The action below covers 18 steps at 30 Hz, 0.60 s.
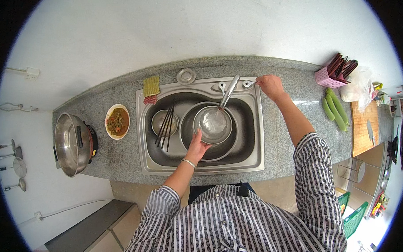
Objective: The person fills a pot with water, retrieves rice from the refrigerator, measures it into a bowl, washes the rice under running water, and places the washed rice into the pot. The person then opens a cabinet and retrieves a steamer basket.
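Note:
My left hand [198,148] grips the near-left rim of a round metal bowl [213,138]. Water from the faucet [230,91] runs into this bowl, whose surface is rippled. Beneath it, a wider metal basin [187,134] rests in the stainless steel sink [261,154]. At the back right corner of the sink, my right hand [271,85] holds the end of the right tap handle [248,84] between its fingers. Left in the sink sits a smaller metal bowl [157,120], with several dark chopsticks [164,131] lying across it.
A dish of cooked food [117,121] and a large metal pot [71,144] stand on the left. Behind the sink lie a yellow-green cloth [151,86] and a metal lid [186,76]. On the right are green gourds [337,107], a pink chopstick holder [325,78] and a knife [370,130] on a cutting board [358,131].

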### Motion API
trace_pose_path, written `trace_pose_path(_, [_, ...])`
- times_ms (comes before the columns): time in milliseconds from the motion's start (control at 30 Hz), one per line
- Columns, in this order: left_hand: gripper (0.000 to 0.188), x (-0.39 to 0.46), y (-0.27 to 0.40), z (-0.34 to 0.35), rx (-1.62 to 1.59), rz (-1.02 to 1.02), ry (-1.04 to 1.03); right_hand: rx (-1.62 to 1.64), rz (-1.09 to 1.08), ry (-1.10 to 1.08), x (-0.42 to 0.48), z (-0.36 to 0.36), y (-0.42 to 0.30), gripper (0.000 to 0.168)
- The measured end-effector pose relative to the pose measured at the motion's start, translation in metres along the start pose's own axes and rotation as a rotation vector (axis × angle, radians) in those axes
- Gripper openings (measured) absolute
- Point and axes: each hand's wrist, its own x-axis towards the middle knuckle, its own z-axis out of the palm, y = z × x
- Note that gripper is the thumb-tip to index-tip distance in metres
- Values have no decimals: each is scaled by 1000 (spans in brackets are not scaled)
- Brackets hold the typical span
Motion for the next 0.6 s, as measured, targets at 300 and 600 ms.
trace_pose_path(300, [57,3,0,-1,-16,-12,4,48,2,12,-3,0,-6,17])
trace_pose_path(600, [57,3,-1,2,-6,-29,-18,118,23,43,-8,3,-7,23])
